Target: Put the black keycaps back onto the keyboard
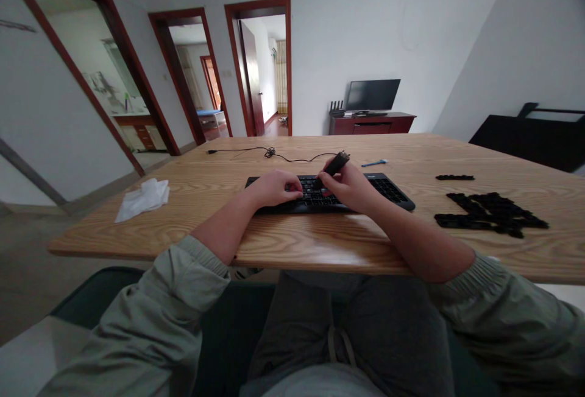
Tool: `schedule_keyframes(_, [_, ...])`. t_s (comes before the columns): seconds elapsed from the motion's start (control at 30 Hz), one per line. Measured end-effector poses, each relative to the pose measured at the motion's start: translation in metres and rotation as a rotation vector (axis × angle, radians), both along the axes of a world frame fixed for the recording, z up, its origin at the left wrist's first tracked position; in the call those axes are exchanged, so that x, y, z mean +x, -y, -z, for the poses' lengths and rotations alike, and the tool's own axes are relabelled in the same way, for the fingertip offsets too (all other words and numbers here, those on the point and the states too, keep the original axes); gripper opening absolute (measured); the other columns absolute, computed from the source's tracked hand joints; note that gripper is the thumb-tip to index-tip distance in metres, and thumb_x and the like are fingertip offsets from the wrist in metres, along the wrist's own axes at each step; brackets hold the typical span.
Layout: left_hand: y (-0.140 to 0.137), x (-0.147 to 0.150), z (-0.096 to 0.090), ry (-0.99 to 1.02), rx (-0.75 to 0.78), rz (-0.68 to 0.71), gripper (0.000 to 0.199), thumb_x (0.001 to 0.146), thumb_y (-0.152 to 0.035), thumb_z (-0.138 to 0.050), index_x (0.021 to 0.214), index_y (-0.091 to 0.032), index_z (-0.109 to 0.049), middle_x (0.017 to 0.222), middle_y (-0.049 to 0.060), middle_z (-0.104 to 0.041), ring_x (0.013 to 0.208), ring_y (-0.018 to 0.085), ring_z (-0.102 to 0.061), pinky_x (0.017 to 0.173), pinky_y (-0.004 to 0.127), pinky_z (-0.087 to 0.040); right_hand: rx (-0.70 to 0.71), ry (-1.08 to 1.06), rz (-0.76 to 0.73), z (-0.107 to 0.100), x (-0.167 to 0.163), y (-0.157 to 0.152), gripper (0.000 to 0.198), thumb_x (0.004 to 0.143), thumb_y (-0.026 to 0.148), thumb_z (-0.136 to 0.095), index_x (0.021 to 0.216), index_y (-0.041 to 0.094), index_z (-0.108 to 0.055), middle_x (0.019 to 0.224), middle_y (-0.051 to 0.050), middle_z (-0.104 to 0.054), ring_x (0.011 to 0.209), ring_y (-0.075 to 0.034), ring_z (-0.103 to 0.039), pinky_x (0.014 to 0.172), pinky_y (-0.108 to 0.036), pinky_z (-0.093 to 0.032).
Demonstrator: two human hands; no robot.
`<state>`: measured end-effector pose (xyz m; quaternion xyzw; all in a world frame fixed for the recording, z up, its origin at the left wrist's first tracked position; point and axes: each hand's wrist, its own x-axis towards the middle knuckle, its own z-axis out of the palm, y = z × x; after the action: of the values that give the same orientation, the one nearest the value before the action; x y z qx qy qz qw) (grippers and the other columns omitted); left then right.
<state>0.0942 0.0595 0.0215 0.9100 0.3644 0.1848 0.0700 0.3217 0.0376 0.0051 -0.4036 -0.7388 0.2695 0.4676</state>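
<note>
A black keyboard lies on the wooden table in front of me. My left hand rests on the keyboard's left part, fingers curled on the keys. In my right hand is a dark, stick-shaped tool, its tip down on the keys near the middle of the keyboard. A pile of loose black keycaps lies on the table to the right, with a short black strip just behind it.
A crumpled white cloth lies at the table's left. The keyboard's black cable runs across the far side. A small blue tool lies behind the keyboard. Doorways, a TV on a red cabinet stand beyond.
</note>
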Motion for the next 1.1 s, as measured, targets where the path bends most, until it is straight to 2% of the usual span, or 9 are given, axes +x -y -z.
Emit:
schedule_keyframes(0.1, [0.001,-0.001,-0.001,0.016,0.01,-0.004,0.02,0.086,-0.033,-0.064,0.09,-0.017,-0.076,0.077,0.002,-0.07,0.067,0.012,-0.057,0.063,0.025,-0.039,-0.021,-0.054,-0.052,0.0,0.002,-0.001,0.026,0.083,0.04,-0.065,0.094,0.021,-0.052,0.086,-0.005,-0.06,0.071,-0.017,-0.059,0.061,-0.033,-0.057])
schedule_keyframes(0.23, [0.001,-0.001,-0.001,0.031,0.021,-0.007,0.021,0.086,-0.035,-0.064,0.09,-0.018,-0.075,0.076,0.001,-0.068,0.065,0.012,-0.056,0.062,0.025,-0.038,0.029,-0.036,-0.088,0.001,0.004,-0.004,0.026,0.083,0.037,-0.065,0.097,0.021,-0.052,0.089,-0.006,-0.061,0.076,-0.018,-0.062,0.065,-0.034,-0.058])
schedule_keyframes(0.47, [-0.002,-0.001,0.0,0.019,0.029,-0.013,0.022,0.086,-0.037,-0.064,0.092,-0.018,-0.074,0.076,0.001,-0.068,0.065,0.012,-0.055,0.061,0.025,-0.037,-0.024,-0.08,-0.066,0.003,0.0,-0.005,0.033,0.083,0.046,-0.066,0.099,0.021,-0.05,0.094,-0.005,-0.058,0.078,-0.019,-0.062,0.062,-0.036,-0.06])
schedule_keyframes(0.67, [0.0,-0.001,-0.001,0.007,0.017,-0.034,0.023,0.087,-0.036,-0.062,0.093,-0.017,-0.074,0.079,0.003,-0.069,0.068,0.013,-0.057,0.062,0.025,-0.04,0.024,-0.077,-0.04,0.006,-0.005,-0.004,0.034,0.084,0.051,-0.065,0.092,0.022,-0.051,0.086,-0.004,-0.059,0.074,-0.019,-0.061,0.064,-0.038,-0.059])
schedule_keyframes(0.9, [0.002,-0.001,-0.004,0.021,0.019,-0.049,0.024,0.088,-0.035,-0.061,0.096,-0.017,-0.074,0.084,0.004,-0.071,0.071,0.014,-0.059,0.063,0.025,-0.041,0.173,0.09,0.026,0.005,-0.011,0.005,0.028,0.087,0.045,-0.061,0.094,0.019,-0.056,0.09,-0.008,-0.064,0.081,-0.021,-0.061,0.075,-0.039,-0.054])
schedule_keyframes(1.1, [0.001,-0.001,-0.001,0.029,0.027,-0.017,0.023,0.087,-0.035,-0.062,0.095,-0.017,-0.073,0.082,0.003,-0.07,0.07,0.013,-0.059,0.063,0.025,-0.04,0.183,0.164,0.04,0.003,-0.012,0.01,0.022,0.085,0.038,-0.06,0.094,0.018,-0.057,0.089,-0.008,-0.067,0.078,-0.021,-0.061,0.069,-0.036,-0.052])
